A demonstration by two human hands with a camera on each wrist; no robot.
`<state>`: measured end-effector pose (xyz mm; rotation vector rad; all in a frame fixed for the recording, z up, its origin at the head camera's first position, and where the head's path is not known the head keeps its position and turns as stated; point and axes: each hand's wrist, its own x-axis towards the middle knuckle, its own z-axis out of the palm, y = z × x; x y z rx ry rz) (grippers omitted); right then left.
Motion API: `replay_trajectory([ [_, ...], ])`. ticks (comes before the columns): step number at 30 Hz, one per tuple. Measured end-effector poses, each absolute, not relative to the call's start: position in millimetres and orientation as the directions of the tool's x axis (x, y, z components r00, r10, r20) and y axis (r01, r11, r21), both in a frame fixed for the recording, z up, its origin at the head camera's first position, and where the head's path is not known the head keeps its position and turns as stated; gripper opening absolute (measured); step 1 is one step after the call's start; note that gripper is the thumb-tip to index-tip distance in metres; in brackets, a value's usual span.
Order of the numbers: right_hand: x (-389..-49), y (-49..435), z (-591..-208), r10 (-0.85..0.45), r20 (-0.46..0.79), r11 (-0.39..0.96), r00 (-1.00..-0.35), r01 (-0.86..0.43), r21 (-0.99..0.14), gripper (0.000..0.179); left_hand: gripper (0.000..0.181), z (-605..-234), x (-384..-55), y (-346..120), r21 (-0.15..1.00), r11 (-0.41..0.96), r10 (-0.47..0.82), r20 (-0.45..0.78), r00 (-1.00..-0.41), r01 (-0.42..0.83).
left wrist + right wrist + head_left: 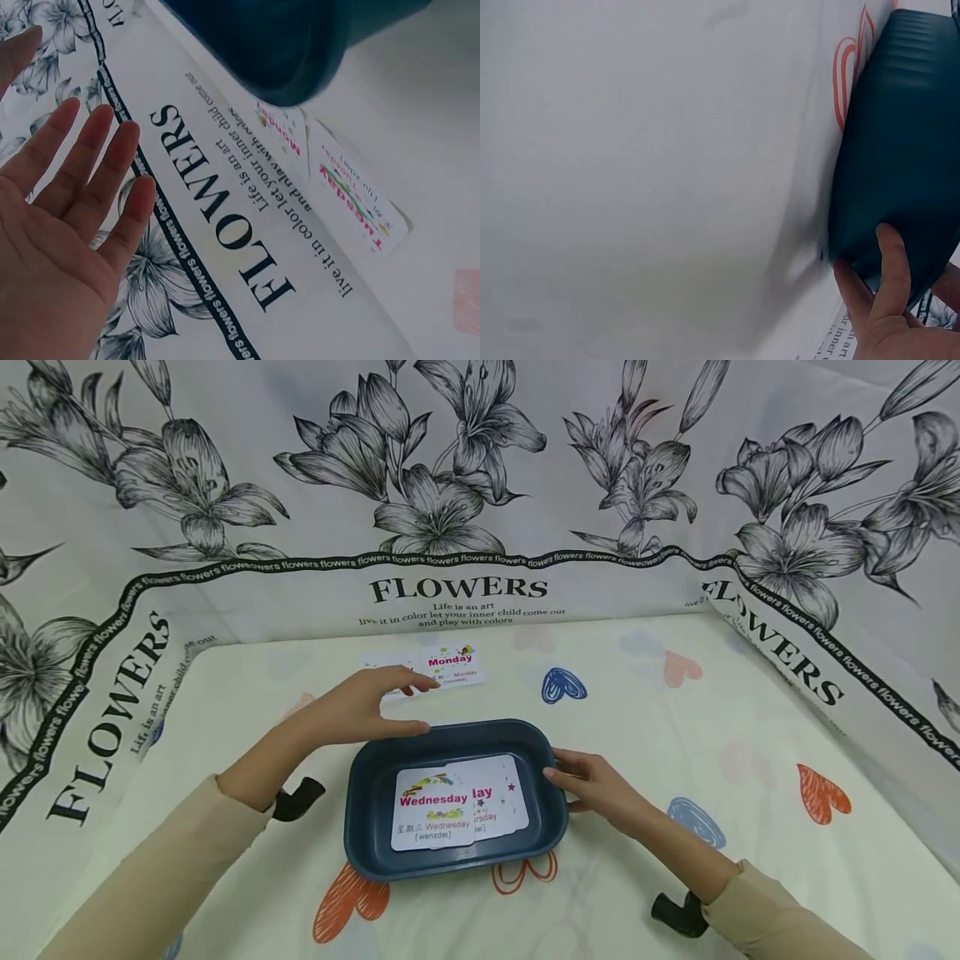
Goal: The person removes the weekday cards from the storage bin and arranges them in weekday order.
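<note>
A dark blue plastic tray (457, 865) sits on the table. Inside it a Wednesday card (431, 827) overlaps another card (504, 793), whose visible letters end in "rsday". My right hand (600, 789) grips the tray's right end, thumb at the rim; the right wrist view shows fingertips (889, 244) against the outer wall. Above the tray's far left corner hovers my left hand (356, 708), fingers extended and holding nothing. Behind that hand lie a Monday card (459, 667) and, partly hidden in the head view, a Tuesday card (358, 191).
A pale cloth with heart prints (682, 668) covers the table. White fabric with black flower drawings and FLOWERS lettering (459, 589) hangs behind and along both sides. Black straps (300, 799) show at both wrists.
</note>
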<state>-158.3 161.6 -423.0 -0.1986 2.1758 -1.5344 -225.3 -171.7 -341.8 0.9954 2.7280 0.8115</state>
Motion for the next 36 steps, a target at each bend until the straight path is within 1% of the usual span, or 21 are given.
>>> replay_trajectory([
  [3, -159.3, 161.4, -422.5, -0.367, -0.294, 0.366, -0.883, 0.154, -0.918, 0.056, 0.053, -346.0, -212.9, -164.9, 0.503, 0.632, 0.665, 0.038, -0.746, 0.589],
  [6, -159.7, 161.1, -421.3, -0.368, -0.295, 0.366, -0.882, 0.154, -0.918, 0.056, 0.051, -352.2, -201.2, -158.7, 0.451, 0.651, 0.689, -0.015, -0.725, 0.61],
  [11, -159.5, 161.0, -419.0, -0.37, -0.293, 0.354, -0.881, 0.158, -0.922, 0.056, 0.056, -365.4, -184.7, -150.9, 0.363, 0.714, 0.677, -0.137, -0.723, 0.599],
  [14, -159.7, 161.1, -418.1, -0.372, -0.289, 0.356, -0.882, 0.152, -0.922, 0.057, 0.061, -375.0, -177.3, -148.5, 0.298, 0.746, 0.657, -0.182, -0.731, 0.596],
  [19, -159.3, 160.9, -417.4, -0.364, -0.295, 0.357, -0.883, 0.161, -0.92, 0.057, 0.08, -391.0, -169.2, -148.3, 0.234, 0.768, 0.637, -0.19, -0.747, 0.596],
  [22, -159.1, 161.0, -418.3, -0.361, -0.298, 0.353, -0.884, 0.166, -0.921, 0.057, 0.093, -397.9, -166.3, -148.8, 0.227, 0.773, 0.632, -0.195, -0.751, 0.592],
  [26, -159.2, 160.4, -420.2, -0.358, -0.3, 0.35, -0.884, 0.171, -0.921, 0.056, 0.105, -403.6, -163.8, -148.1, 0.207, 0.778, 0.627, -0.201, -0.752, 0.593],
  [33, -158.4, 159.9, -421.7, -0.361, -0.297, 0.353, -0.884, 0.165, -0.921, 0.057, 0.109, -410.5, -161.6, -147.3, 0.124, 0.785, 0.619, -0.182, -0.764, 0.607],
  [36, -157.8, 160.3, -421.6, -0.372, -0.298, 0.346, -0.879, 0.166, -0.923, 0.057, 0.108, -411.6, -161.3, -147.8, 0.126, 0.783, 0.622, -0.174, -0.763, 0.61],
])
